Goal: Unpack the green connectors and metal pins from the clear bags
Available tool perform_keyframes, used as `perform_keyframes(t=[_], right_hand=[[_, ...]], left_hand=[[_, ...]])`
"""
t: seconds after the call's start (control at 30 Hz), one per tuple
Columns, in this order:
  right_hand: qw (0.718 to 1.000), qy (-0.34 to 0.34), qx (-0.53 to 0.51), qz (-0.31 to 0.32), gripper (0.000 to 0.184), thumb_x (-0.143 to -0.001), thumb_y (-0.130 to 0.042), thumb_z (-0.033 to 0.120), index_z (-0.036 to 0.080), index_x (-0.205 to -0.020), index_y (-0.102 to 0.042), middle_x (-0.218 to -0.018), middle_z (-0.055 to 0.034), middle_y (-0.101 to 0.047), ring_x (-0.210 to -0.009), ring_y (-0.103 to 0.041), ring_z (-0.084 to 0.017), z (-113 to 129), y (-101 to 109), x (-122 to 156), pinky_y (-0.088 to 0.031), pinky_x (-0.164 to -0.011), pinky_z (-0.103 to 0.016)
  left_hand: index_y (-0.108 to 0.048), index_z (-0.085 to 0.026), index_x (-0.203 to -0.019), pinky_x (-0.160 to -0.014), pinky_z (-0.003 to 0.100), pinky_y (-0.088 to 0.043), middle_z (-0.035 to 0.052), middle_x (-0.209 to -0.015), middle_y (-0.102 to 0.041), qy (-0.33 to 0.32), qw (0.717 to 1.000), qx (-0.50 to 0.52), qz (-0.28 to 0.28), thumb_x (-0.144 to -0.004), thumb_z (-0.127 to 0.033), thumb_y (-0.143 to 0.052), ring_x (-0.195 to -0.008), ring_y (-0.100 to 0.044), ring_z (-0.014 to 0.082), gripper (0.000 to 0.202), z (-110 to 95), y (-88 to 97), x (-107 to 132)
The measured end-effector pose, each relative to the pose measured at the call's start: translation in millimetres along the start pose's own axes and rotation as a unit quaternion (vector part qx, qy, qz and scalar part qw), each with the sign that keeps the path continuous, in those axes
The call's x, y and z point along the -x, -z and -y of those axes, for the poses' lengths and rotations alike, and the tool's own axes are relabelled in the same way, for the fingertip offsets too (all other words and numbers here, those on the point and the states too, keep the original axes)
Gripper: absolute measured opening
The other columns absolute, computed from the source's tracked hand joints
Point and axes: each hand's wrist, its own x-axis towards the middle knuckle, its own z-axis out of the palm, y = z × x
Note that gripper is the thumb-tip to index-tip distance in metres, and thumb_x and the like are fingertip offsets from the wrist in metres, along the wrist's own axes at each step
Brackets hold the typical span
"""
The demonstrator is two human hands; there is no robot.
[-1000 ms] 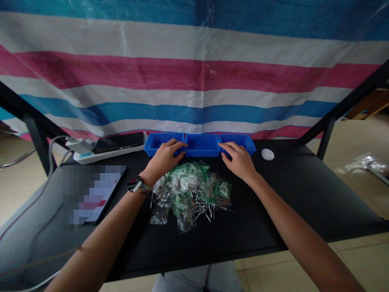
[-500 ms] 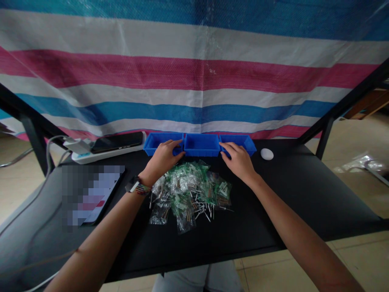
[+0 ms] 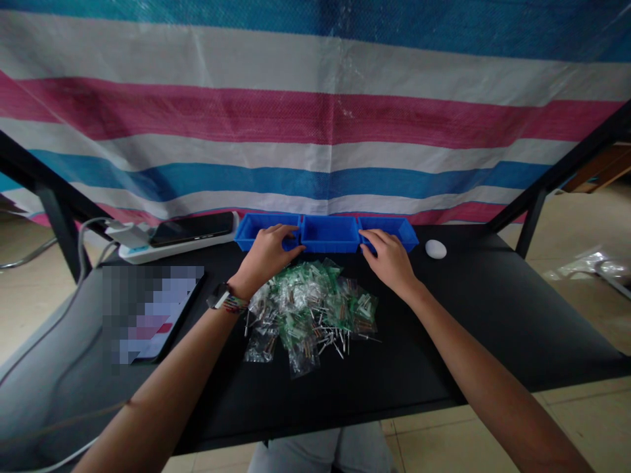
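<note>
Watching from far, I saw almost no change in the last second: both hands stayed at the blue boxes (image 3: 330,247) in the frame's middle, so the work seemed paused. Left hand (image 3: 269,255) and right hand (image 3: 390,261) were half open, fingertips at the box edges, contact uncertain. Bags (image 3: 305,295) of small parts lay just below.

Left bin (image 3: 250,230) partly hidden, screen (image 3: 160,315) pixelated
</note>
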Motion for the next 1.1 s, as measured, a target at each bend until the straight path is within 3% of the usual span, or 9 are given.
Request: perform_keyframes(t=[0.37, 0.53, 0.77, 0.97, 1.1], right_hand=[[1.0, 0.005, 0.013, -0.002, 0.033, -0.109, -0.056, 0.03, 0.022, -0.138, -0.07, -0.127, -0.0129, -0.076, -0.115, -0.072, -0.031, 5.9, 0.8, -0.1, -0.052, -0.098, -0.044], [1.0, 0.008, 0.014, -0.003, 0.033, -0.109, -0.056, 0.03, 0.021, -0.137, -0.071, -0.128, -0.0132, -0.075, -0.114, -0.072, -0.031, 2.9, -2.0, -0.6, -0.052, -0.099, -0.044], [1.0, 0.008, 0.029, -0.009, 0.035, -0.11, -0.053, 0.03, 0.021, -0.139, -0.07, -0.135, -0.0151, -0.072, -0.119, -0.07, -0.033, 2.8, -4.5, -0.5, -0.053, -0.103, -0.048], [1.0, 0.017, 0.017, -0.008, 0.037, -0.109, -0.052, 0.028, 0.023, -0.143, -0.067, -0.146, -0.014, -0.068, -0.13, -0.065, -0.035, 3.6, -4.8, -1.0, -0.052, -0.109, -0.053], [1.0, 0.022, 0.008, -0.005, 0.036, -0.109, -0.053, 0.027, 0.022, -0.141, -0.067, -0.146, -0.0134, -0.069, -0.13, -0.066, -0.034, 1.3, -3.9, -2.3, -0.051, -0.111, -0.052]], left_hand=[[-0.074, -0.017, -0.125, -0.095, 0.044, -0.057, 0.0118, -0.107, -0.079, 0.012, 1.0, 0.004, -0.004, -0.093, -0.037, -0.078, -0.098, -0.075, 0.0293, 0.038, 0.1, -2.0, -1.4], [-0.072, -0.02, -0.135, -0.097, 0.044, -0.056, 0.0104, -0.108, -0.077, -0.022, 1.0, -0.008, -0.009, -0.097, -0.035, -0.073, -0.099, -0.074, 0.028, 0.041, -2.5, -0.6, -0.5], [-0.077, -0.023, -0.131, -0.093, 0.043, -0.059, 0.0096, -0.106, -0.072, -0.05, 0.999, 0.001, -0.02, -0.1, -0.034, -0.069, -0.093, -0.07, 0.0249, 0.034, 1.3, -5.0, -0.3], [-0.077, -0.02, -0.128, -0.105, 0.049, -0.059, 0.0144, -0.13, -0.071, -0.083, 0.995, 0.009, -0.046, -0.099, -0.03, -0.071, -0.115, -0.071, 0.029, 0.032, 2.8, -6.3, -0.4], [-0.077, -0.02, -0.129, -0.109, 0.051, -0.058, 0.0132, -0.13, -0.074, -0.081, 0.996, 0.017, -0.038, -0.1, -0.03, -0.071, -0.118, -0.072, 0.0292, 0.031, 0.6, -4.6, -0.7]])
